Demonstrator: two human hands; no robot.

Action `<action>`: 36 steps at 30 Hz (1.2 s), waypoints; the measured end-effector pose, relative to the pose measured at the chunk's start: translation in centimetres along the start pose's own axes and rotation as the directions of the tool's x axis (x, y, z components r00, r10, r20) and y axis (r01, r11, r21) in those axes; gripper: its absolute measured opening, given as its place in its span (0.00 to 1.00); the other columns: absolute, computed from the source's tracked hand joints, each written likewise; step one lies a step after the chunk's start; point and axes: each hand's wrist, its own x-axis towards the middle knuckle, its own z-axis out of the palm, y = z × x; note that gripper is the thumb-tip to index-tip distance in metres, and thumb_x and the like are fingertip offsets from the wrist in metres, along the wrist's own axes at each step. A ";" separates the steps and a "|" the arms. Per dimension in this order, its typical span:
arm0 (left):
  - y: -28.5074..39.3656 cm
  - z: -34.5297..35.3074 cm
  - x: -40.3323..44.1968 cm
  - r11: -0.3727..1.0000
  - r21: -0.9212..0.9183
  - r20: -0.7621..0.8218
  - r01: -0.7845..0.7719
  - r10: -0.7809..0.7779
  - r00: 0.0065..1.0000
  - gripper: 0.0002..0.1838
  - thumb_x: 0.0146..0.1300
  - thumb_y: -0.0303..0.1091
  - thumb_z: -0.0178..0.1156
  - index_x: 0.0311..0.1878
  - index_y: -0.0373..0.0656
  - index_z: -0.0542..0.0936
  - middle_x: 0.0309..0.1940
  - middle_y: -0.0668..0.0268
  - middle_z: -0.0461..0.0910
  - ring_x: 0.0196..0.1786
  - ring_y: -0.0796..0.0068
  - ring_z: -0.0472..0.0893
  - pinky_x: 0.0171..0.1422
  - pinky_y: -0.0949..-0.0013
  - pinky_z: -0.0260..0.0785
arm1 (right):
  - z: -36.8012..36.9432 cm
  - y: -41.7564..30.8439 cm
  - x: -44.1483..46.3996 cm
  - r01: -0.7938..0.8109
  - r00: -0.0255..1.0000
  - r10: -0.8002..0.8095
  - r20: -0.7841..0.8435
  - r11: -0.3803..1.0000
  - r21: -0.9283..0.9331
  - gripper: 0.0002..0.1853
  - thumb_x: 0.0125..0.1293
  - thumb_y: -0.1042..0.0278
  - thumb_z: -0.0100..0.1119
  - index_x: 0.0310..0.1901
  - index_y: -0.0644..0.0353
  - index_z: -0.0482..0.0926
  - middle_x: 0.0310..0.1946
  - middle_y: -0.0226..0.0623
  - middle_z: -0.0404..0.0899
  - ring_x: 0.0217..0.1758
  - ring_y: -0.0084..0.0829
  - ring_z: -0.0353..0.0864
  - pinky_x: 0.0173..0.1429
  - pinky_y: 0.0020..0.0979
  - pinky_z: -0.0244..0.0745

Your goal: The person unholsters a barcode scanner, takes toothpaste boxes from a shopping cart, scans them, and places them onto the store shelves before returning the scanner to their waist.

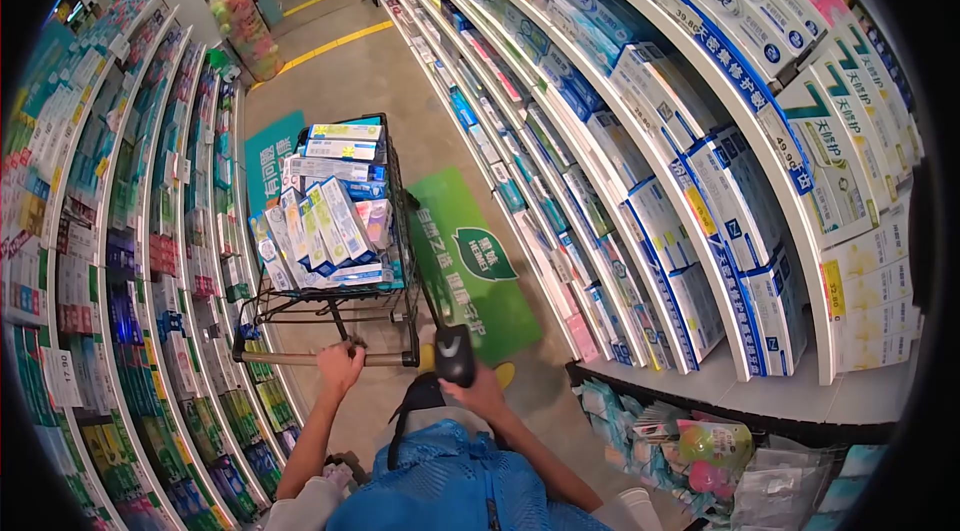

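Observation:
My left hand point(340, 368) is wrapped around the handle bar point(385, 360) of a black wire shopping cart point(398, 231). In the cart's basket lies a heap of toothpaste boxes point(335, 221), mostly white, blue and green, some flat and some leaning at a slant. My right hand point(480, 397) is closed on a black handheld barcode scanner point(455, 356), held upright just right of the cart handle. Its fingers are partly hidden behind the scanner.
Shelves of toothpaste boxes point(690, 181) curve along the right. On the left, more shelves point(130, 231) carry hanging and boxed packs. A green floor sticker point(480, 261) lies beside the cart. Bagged goods point(715, 451) sit low at right. Yellow lines point(335, 51) cross the floor ahead.

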 end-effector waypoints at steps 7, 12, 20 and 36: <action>4.1 -4.2 13.1 0.961 -0.241 -0.312 0.132 -0.205 0.928 0.20 0.56 0.49 0.58 0.32 0.37 0.75 0.23 0.51 0.78 0.29 0.53 0.79 0.34 0.55 0.68 | -6.7 1.0 -2.1 -0.284 0.927 0.305 -0.218 0.951 0.126 0.13 0.53 0.66 0.68 0.35 0.67 0.78 0.20 0.36 0.80 0.20 0.22 0.79 0.23 0.25 0.73; 5.7 -3.1 20.1 0.985 0.125 -0.159 0.119 -0.098 0.982 0.29 0.54 0.51 0.60 0.46 0.33 0.68 0.25 0.52 0.80 0.30 0.54 0.82 0.33 0.58 0.73 | -7.2 1.0 -3.4 -0.226 0.891 0.254 -0.377 0.967 0.118 0.11 0.54 0.69 0.66 0.30 0.69 0.78 0.18 0.37 0.78 0.17 0.24 0.77 0.21 0.25 0.72; 5.9 -2.1 21.5 0.972 0.191 -0.054 0.134 -0.126 0.991 0.41 0.46 0.51 0.68 0.52 0.26 0.64 0.30 0.50 0.81 0.34 0.55 0.83 0.38 0.61 0.76 | -5.6 2.4 -4.5 -0.189 0.842 0.250 -0.478 0.967 0.172 0.11 0.53 0.68 0.67 0.29 0.68 0.79 0.18 0.36 0.79 0.18 0.23 0.78 0.24 0.24 0.73; 4.6 -10.3 16.0 0.393 -0.884 0.125 0.253 -0.323 0.938 0.18 0.51 0.46 0.59 0.28 0.37 0.79 0.16 0.66 0.75 0.13 0.77 0.72 0.15 0.78 0.62 | -6.4 0.7 -1.7 -0.098 0.870 0.214 -0.443 0.958 0.270 0.12 0.54 0.68 0.66 0.34 0.69 0.78 0.21 0.35 0.80 0.20 0.23 0.79 0.25 0.25 0.73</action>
